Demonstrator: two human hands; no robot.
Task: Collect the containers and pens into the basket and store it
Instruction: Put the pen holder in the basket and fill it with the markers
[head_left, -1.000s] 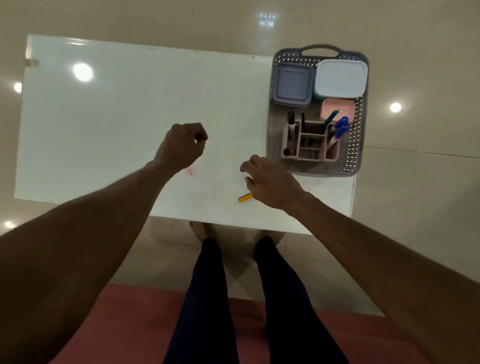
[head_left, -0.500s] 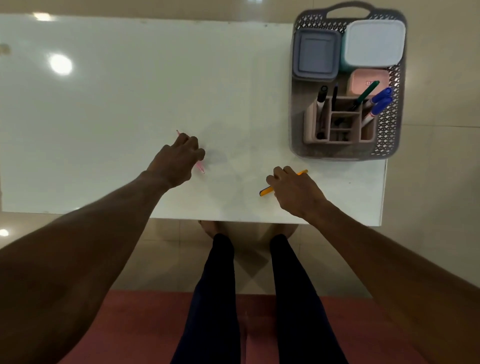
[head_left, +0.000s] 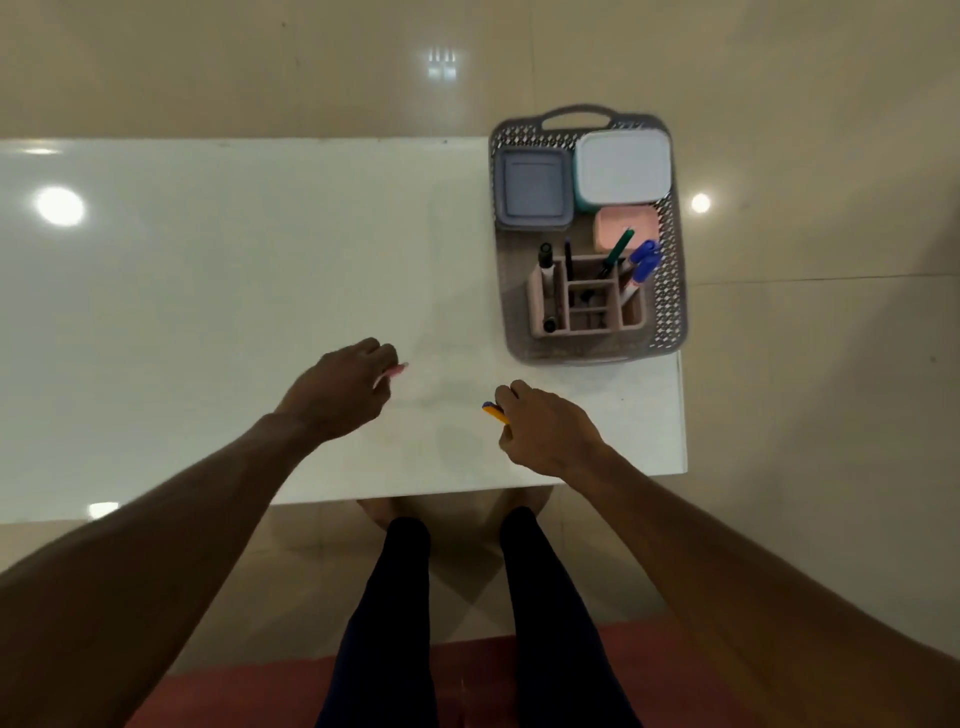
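- Left hand (head_left: 343, 387) over the table (head_left: 208, 312), near the front edge, about mid-width; fingers curled round a pink pen (head_left: 396, 370), only its tip showing past the knuckles; pen looks lifted, though contact w/ the table can't be told.
- Right hand (head_left: 545, 428) near the front-right corner, fingers curled on a yellow pen (head_left: 494, 411) w/ a blue end; most of the pen hidden under the hand.
- Basket (head_left: 670, 312) at the table's right edge, far-right corner, its right side and handle overhanging; inside: 3 lidded containers at the far end, grey (head_left: 532, 187), white (head_left: 622, 166), pink (head_left: 621, 231); pen organiser (head_left: 587, 296) at the near end, already holding approx. 6 pens.
- Step, as I read it: the last 2 loose pens are in hand; next is dropping them in the organiser, then storing the basket.
- Risks: slots are narrow and crowded, so a pen may miss and fall into the basket or roll on the table; basket overhangs the edge, so a push from the left could tip it off; both hands reaching 1 spot may collide.
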